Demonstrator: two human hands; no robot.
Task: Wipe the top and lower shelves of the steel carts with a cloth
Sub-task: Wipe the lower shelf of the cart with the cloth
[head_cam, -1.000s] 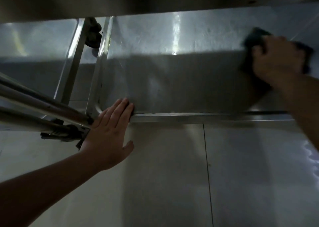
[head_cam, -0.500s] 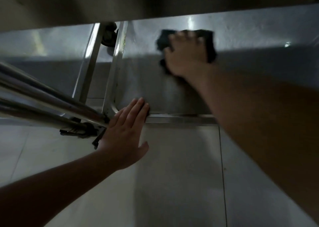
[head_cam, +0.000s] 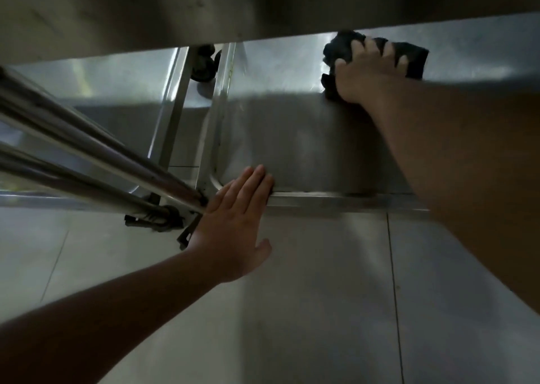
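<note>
The dark cloth point(head_cam: 409, 59) lies on the lower shelf point(head_cam: 292, 138) of the steel cart, at the far part of the shelf just below the edge of the top shelf point(head_cam: 263, 9) that overhangs it. Its long axis runs left to right along the shelf's length, with one bunched end at the left and a flatter end at the right. The right hand point(head_cam: 368, 74) presses down on it, fingers spread and slightly curled over the fabric, so it looks pressed flat more than clenched.

The shelf's near rim point(head_cam: 336, 199) runs straight across the view; its left rim meets it in a rounded corner. The left hand point(head_cam: 233, 226) rests there with straight, released fingers laid over the rim near the corner, beside the slanted steel tubes point(head_cam: 96, 155) of the frame. Open steel surface stretches between the two hands and to the right of the cloth. Past the left rim, a neighbouring shelf point(head_cam: 111, 82) and a dark caster point(head_cam: 204, 65) show. Pale floor tiles point(head_cam: 321, 296) lie below. No readable writing or brand shows anywhere.
</note>
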